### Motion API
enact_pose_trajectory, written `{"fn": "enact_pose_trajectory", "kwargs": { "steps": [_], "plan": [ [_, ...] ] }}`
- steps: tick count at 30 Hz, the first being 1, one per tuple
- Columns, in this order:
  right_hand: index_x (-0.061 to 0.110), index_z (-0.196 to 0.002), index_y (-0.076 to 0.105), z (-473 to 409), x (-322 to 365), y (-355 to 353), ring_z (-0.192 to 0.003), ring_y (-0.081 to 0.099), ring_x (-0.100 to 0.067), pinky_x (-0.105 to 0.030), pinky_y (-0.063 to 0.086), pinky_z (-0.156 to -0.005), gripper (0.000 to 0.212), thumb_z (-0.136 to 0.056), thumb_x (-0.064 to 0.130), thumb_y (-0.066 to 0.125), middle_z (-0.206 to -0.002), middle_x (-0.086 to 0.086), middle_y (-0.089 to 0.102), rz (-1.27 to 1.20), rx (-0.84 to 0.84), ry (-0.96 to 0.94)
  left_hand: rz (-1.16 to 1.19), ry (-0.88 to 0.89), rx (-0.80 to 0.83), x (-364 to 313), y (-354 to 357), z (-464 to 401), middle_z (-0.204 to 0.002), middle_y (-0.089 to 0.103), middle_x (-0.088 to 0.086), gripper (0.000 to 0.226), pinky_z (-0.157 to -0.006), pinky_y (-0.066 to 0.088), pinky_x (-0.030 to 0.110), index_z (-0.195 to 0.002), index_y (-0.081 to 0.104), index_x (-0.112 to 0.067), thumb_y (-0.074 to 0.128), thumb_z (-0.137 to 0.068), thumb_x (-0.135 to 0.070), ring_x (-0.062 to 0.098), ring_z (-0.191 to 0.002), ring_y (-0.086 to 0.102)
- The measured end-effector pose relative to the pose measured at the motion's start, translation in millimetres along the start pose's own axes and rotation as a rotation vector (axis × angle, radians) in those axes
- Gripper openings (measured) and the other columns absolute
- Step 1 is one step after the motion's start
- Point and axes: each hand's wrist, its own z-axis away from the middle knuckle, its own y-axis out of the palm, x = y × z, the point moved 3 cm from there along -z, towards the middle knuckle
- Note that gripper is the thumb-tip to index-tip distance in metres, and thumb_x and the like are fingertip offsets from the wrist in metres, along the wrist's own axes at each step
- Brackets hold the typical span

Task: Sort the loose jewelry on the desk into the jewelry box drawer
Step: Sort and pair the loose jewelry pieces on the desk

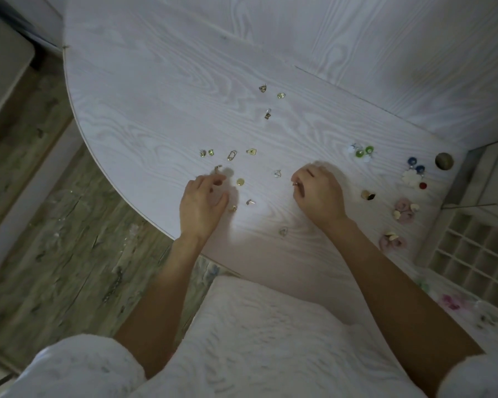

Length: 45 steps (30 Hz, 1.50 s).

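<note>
Bare forearms emerge from short, fluffy white sleeves (pixel 78 366).

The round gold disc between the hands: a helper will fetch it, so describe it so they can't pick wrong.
On the white desk, look just right of the left hand. The gold disc lies flat there, plain and round, unlike the hooked pieces around it.

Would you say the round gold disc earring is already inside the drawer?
No, the gold disc earring lies on the desk between the hands.
</note>
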Motion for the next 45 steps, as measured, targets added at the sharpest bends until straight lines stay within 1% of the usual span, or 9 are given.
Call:
{"fn": "enact_pose_trajectory", "kwargs": {
  "steps": [6, 10, 15, 20, 24, 30, 35, 38, 45],
  "plan": [
    [0.006, -0.091, 0.065, 11, 7, 0, -0.087, 0.054, -0.029, -0.037, 0.047, -0.074, 0.017, -0.076, -0.002, 0.060, -0.091, -0.011, 0.062, -0.018, 0.010, 0.021, 0.044, -0.048, 0.013, -3, 13, 25, -0.103, 0.063, 0.000, 0.034, -0.078, 0.037, 0.020, -0.107, 0.063, -0.019, 0.071, -0.078, -0.034, 0.018, -0.092, 0.054],
    [0.006, -0.096, 0.066, 10, 12, -7, -0.098, 0.052, -0.029, -0.035, 0.044, -0.083, 0.018, -0.080, 0.001, 0.058, -0.098, -0.012, 0.062, -0.012, 0.016, 0.014, 0.047, -0.051, 0.033, -7, 18, 34, -0.108, 0.062, 0.004, 0.033, -0.081, 0.039, 0.023, -0.111, 0.062, -0.017, 0.068, -0.080, -0.023, 0.021, -0.095, 0.053],
    [0.008, -0.095, 0.065, 46, 19, -12, -0.088, 0.059, -0.026, -0.034, 0.051, -0.068, 0.015, -0.080, 0.010, 0.064, -0.096, -0.010, 0.062, -0.096, 0.101, -0.096, 0.065, 0.098, 0.032, -29, 21, 27, -0.107, 0.062, 0.008, 0.027, -0.076, 0.030, 0.017, -0.109, 0.062, -0.013, 0.061, -0.082, -0.014, 0.026, -0.093, 0.054],
    [0.007, -0.096, 0.068, 79, 23, 8, -0.081, 0.060, -0.025, -0.037, 0.053, -0.066, 0.018, -0.078, 0.011, 0.069, -0.094, -0.010, 0.061, -0.174, 0.271, -0.092, 0.069, 0.225, 0.114, -69, 40, -19, -0.113, 0.058, 0.015, 0.034, -0.084, 0.047, 0.035, -0.118, 0.058, -0.008, 0.059, -0.084, -0.013, 0.030, -0.098, 0.055],
    [0.005, -0.082, 0.069, 87, 18, 8, -0.068, 0.059, -0.025, -0.035, 0.053, -0.055, 0.004, -0.082, 0.006, 0.065, -0.081, -0.011, 0.062, -0.155, 0.192, -0.103, -0.034, 0.301, 0.200, -87, 63, -41, -0.107, 0.058, 0.018, 0.029, -0.079, 0.044, 0.034, -0.113, 0.061, -0.004, 0.057, -0.084, -0.008, 0.033, -0.096, 0.056],
    [0.009, -0.084, 0.063, 119, -11, -10, -0.078, 0.056, -0.025, -0.026, 0.040, -0.053, 0.006, -0.082, 0.013, 0.067, -0.084, -0.007, 0.062, -0.066, 0.057, 0.079, -0.094, 0.255, 0.176, -80, 65, -28, -0.088, 0.061, 0.021, 0.013, -0.069, 0.042, 0.035, -0.091, 0.065, -0.001, 0.057, -0.086, -0.010, 0.034, -0.080, 0.057],
    [0.010, -0.088, 0.064, 140, -48, -32, -0.083, 0.054, -0.026, -0.030, 0.041, -0.063, 0.010, -0.085, 0.020, 0.063, -0.084, -0.008, 0.063, -0.026, -0.082, 0.336, 0.043, 0.319, 0.247, -100, 65, 25, -0.094, 0.063, 0.012, 0.011, -0.069, 0.051, 0.034, -0.094, 0.064, -0.007, 0.062, -0.084, -0.011, 0.024, -0.077, 0.061],
    [0.010, -0.086, 0.063, 133, -63, -44, -0.082, 0.055, -0.028, -0.037, 0.045, -0.068, 0.007, -0.084, 0.017, 0.062, -0.081, -0.009, 0.063, 0.026, -0.160, 0.363, 0.162, 0.405, 0.280, -136, 77, 39, -0.093, 0.062, 0.008, 0.014, -0.068, 0.050, 0.028, -0.096, 0.064, -0.010, 0.065, -0.082, -0.010, 0.017, -0.074, 0.059],
    [0.005, -0.095, 0.065, 101, -81, -48, -0.090, 0.059, -0.032, -0.035, 0.033, -0.100, 0.020, -0.078, -0.001, 0.057, -0.089, -0.014, 0.068, 0.124, -0.229, 0.371, 0.112, 0.470, 0.427, -202, 130, 24, -0.099, 0.063, 0.017, 0.027, -0.072, 0.046, 0.035, -0.103, 0.062, -0.002, 0.059, -0.076, 0.002, 0.031, -0.087, 0.061]
  ]
}}
